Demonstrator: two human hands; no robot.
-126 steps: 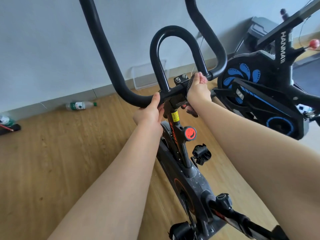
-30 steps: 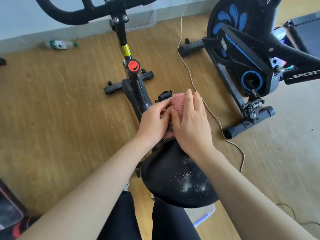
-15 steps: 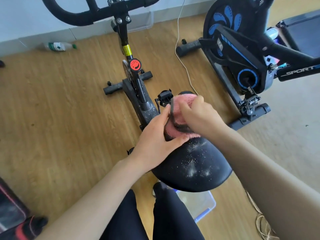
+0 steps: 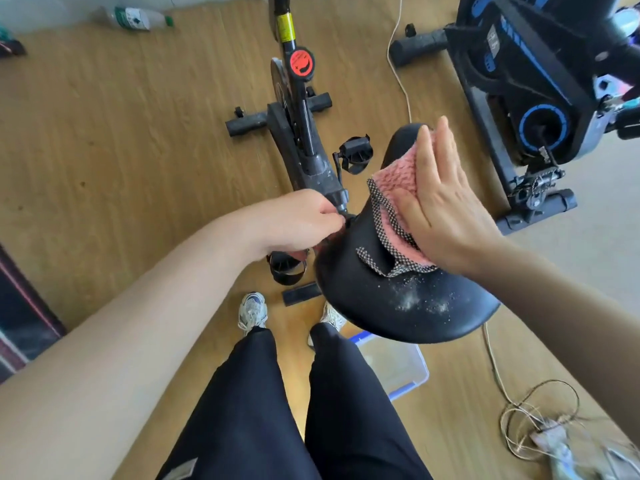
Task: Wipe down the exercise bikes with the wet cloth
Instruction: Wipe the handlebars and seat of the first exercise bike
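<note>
Fingertips of the left hand (image 4: 298, 220) are hidden behind the saddle (image 4: 381, 299), which also covers part of the bin (image 4: 398, 372), the right hand (image 4: 446, 209) covers half the cloth (image 4: 394, 181), the blue bike (image 4: 540, 81) is cut off top and right, and the cables (image 4: 540, 420) are blurred.

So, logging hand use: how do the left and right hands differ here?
The left hand curls its fingers at the saddle edge; the right hand lies flat, fingers straight. The right hand presses the pink cloth; the left hand shows none. Both work on one saddle.
</note>
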